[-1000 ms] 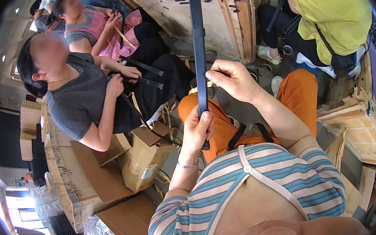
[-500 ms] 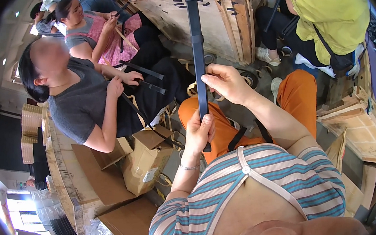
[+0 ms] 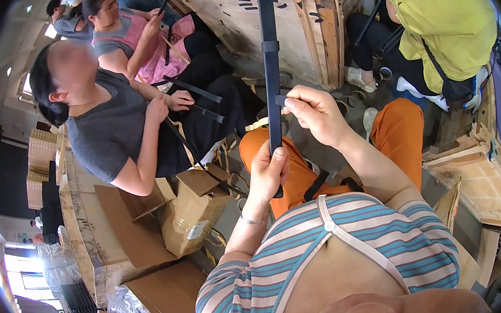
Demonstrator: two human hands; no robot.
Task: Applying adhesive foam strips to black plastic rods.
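Observation:
A long black strap (image 3: 271, 70), like a belt, stands upright in front of me and runs out past the top edge. Narrow black bands cross it in two places. My left hand (image 3: 268, 170) is wrapped round its lower end, thumb along the front, above my lap. Beside the strap's right edge, my right hand (image 3: 317, 114) pinches a short black tab (image 3: 281, 100) between thumb and fingertips. The tab sticks out sideways from the strap; how it joins the strap is hard to make out.
On my left a person in grey (image 3: 112, 127) holds black straps. Behind sits a person in a pink apron (image 3: 152, 45). A person in yellow (image 3: 446, 23) is at right. Wooden crates (image 3: 293, 37) and an open cardboard box (image 3: 193, 216) stand around me.
My right hand has shifted slightly right and down from the strap's face, and a black tab now shows in its pinch. My left hand keeps its hold; the strap leans slightly more right.

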